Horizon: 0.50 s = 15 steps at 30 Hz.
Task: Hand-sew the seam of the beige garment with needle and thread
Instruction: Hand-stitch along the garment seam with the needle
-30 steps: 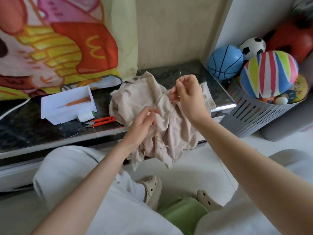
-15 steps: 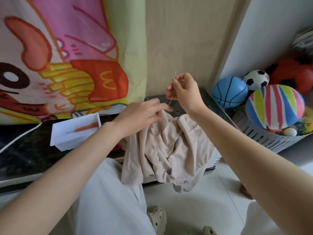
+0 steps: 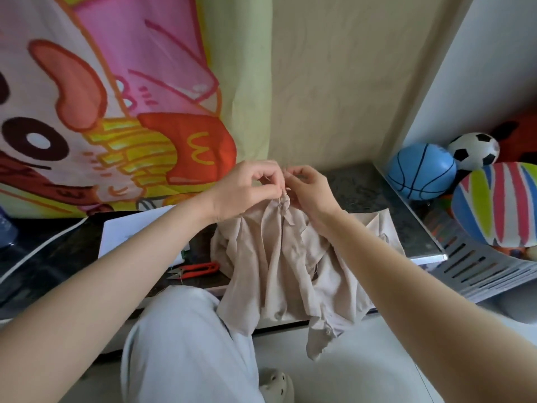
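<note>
both hands meet over the back of the dark counter [image 3: 377, 196], lifting the garment [image 3: 284, 257] by one gathered peak. the left hand [image 3: 247, 190] has its fingers curled, thumb and fingertips pinched tight on the top of that peak. the right hand [image 3: 312, 193] comes in from the other side, fingers also curled, its thumb and forefinger closed on the same bunch of cloth, just touching the left fingertips. the needle is too small to make out between them, and i cannot tell whether the right fingers hold it along with the cloth. from the peak the garment hangs in folds down to the counter, spreads over its front edge and trails a narrow end below it, beside the person's pale trousers [image 3: 186, 344]. red snips [image 3: 197, 269] lie on the counter just left of the garment, near a white box [image 3: 136, 237] partly hidden by the left forearm. a cartoon cloth [image 3: 116, 112] hangs behind on the left. to the right of the counter a slatted grey basket [image 3: 479, 266] holds a striped ball [image 3: 499, 205], with a blue ball [image 3: 421, 171] and a football [image 3: 473, 151] behind it. a beige shoe [image 3: 276, 386] shows at the bottom edge.
</note>
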{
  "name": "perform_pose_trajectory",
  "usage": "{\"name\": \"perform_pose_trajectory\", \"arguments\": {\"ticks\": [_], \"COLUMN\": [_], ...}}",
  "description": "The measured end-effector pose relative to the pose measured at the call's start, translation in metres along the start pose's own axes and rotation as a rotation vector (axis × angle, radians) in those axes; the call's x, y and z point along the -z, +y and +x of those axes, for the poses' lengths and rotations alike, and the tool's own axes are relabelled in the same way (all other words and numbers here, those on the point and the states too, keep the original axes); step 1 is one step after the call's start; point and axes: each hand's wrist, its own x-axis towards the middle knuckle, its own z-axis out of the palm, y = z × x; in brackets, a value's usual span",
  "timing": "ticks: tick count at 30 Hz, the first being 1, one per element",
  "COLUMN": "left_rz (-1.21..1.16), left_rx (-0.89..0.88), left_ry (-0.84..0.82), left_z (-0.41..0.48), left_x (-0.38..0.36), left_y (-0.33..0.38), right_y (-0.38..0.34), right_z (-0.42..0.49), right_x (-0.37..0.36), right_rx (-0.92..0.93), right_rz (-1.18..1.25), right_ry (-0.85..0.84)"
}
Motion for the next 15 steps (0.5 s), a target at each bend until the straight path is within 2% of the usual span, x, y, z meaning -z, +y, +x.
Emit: {"name": "perform_pose_trajectory", "arguments": {"ticks": [3,8,12,15], "left_rz": [-0.257,-0.673,-0.852,-0.884], "left_rx": [0.155,0.311,0.395,0.43], "left_ry": [0.106,0.324,0.404,0.443], "left_z": [-0.003,-0.009,-0.013,-0.016], "left_x": [-0.006,-0.02,-0.028,-0.032], "left_y": [-0.014,-0.033,-0.034,-0.035], "right_y": [0.016,0.033,0.036,0.034], "right_z": [-0.008,-0.02,-0.03,-0.036], "right_x": [-0.001,-0.001,0.001,0.001], "right_rx": [-0.004,0.144,0.287,0.371], "right_rz": [0.07,0.024,-0.055,-0.114], "right_ry": [-0.009,-0.011,-0.057,-0.061]}}
